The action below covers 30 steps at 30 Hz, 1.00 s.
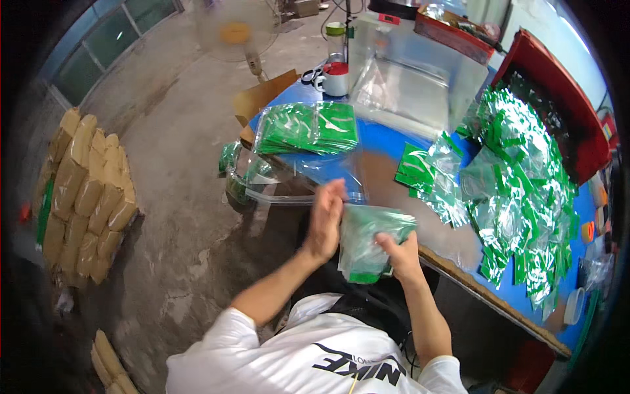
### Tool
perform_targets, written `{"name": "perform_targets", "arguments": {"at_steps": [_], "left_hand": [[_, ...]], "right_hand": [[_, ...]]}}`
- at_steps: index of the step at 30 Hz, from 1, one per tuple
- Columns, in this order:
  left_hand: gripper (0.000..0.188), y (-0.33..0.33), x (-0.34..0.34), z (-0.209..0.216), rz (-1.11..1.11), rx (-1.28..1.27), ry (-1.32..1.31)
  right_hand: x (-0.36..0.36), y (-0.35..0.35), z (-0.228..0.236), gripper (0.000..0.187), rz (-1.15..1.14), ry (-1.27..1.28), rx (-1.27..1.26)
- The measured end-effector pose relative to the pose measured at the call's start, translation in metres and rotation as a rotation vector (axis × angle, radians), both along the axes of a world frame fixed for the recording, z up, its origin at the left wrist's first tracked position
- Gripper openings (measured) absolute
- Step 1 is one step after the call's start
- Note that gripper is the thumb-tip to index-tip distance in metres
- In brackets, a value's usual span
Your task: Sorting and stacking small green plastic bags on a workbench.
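Observation:
My right hand (400, 256) grips a stack of clear plastic bags (367, 240) with green printed parts, its thumb lying on top. The stack is held above my lap, just off the front edge of the table. On its left side my left hand (324, 220) is upright and flat, fingers stretched out, close to the bags' edge; whether it touches them I cannot tell. Ahead on the table, a neat pile of green bags (308, 128) lies on a clear plastic sheet. To the right spreads a large loose heap of green and clear bags (525, 190).
A white mug (335, 80) and a green-lidded bottle (335, 41) stand at the back of the blue table (377, 134). Clear plastic sleeves (410, 88) lie beside them. A red bin (558, 98) is at far right. Wrapped brown bundles (88, 197) are stacked on the left floor; a fan (239, 33) stands behind.

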<state>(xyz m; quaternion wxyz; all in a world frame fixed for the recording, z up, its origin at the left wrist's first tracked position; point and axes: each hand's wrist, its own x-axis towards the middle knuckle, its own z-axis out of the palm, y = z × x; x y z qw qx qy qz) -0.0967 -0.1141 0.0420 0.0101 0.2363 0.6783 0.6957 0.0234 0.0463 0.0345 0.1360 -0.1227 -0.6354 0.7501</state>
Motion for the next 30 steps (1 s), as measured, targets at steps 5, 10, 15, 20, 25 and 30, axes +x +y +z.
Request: {"name": "perform_targets", "arguments": {"at_steps": [5, 10, 15, 20, 25, 30], "left_hand": [[0.058, -0.056, -0.114, 0.016, 0.069, -0.975, 1.031], [0.009, -0.061, -0.152, 0.004, 0.011, -0.973, 1.107], [0.010, -0.035, -0.141, 0.046, 0.024, -0.591, 1.010], [0.011, -0.029, -0.124, 0.054, -0.129, -0.707, 0.849], [0.015, -0.010, -0.113, 0.020, -0.341, -0.819, 0.761], [0.015, -0.008, -0.110, 0.026, -0.295, -0.741, 0.420]], "right_hand": [[-0.014, -0.002, 0.015, 0.059, -0.162, -0.103, -0.673], [-0.048, -0.033, 0.016, 0.047, -0.165, -0.085, -0.568], [-0.078, -0.057, 0.030, 0.040, -0.102, -0.045, -0.342], [-0.083, -0.032, 0.041, 0.047, -0.178, -0.110, -0.530], [-0.037, 0.024, 0.066, 0.050, -0.492, 0.160, -0.461], [-0.045, 0.000, 0.081, 0.046, -0.458, 0.117, -0.155]]}}
